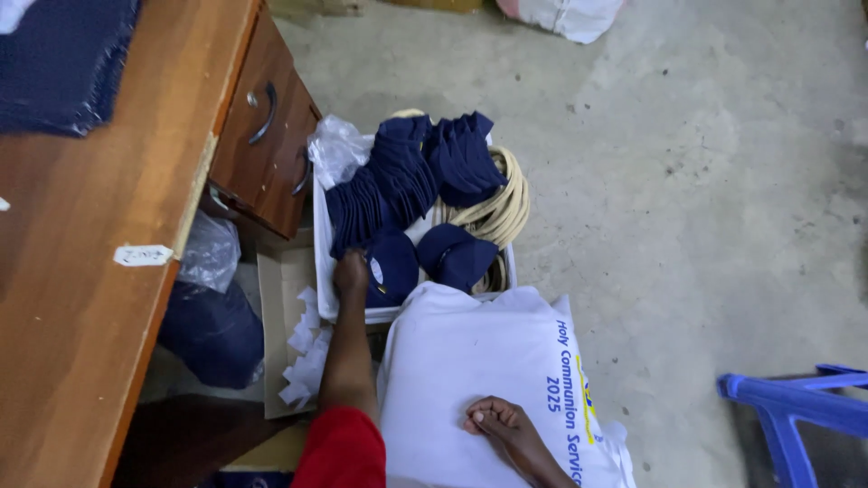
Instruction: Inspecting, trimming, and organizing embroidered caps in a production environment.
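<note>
Right hand [495, 417] nearest lens, clenched in a fist on white folded cloth [470, 361], blue and yellow print along its right edge | left hand [351, 271] reaching forward into white bin [322, 262], gripping navy cap [389, 268] | cap just right of fingers, cap stacks [407, 172] beyond | small white label [143, 256] on wooden desk [90, 271] edge, left.

Soft, even daylight, moderately bright; no glare. Concrete floor [687, 181] evenly lit at right of frame. Deep shadow under the wooden surface [81, 271] at lower left. Navy caps [407, 181] dark, folds barely readable. Slight softness overall, mild wide-angle stretch at edges.
</note>
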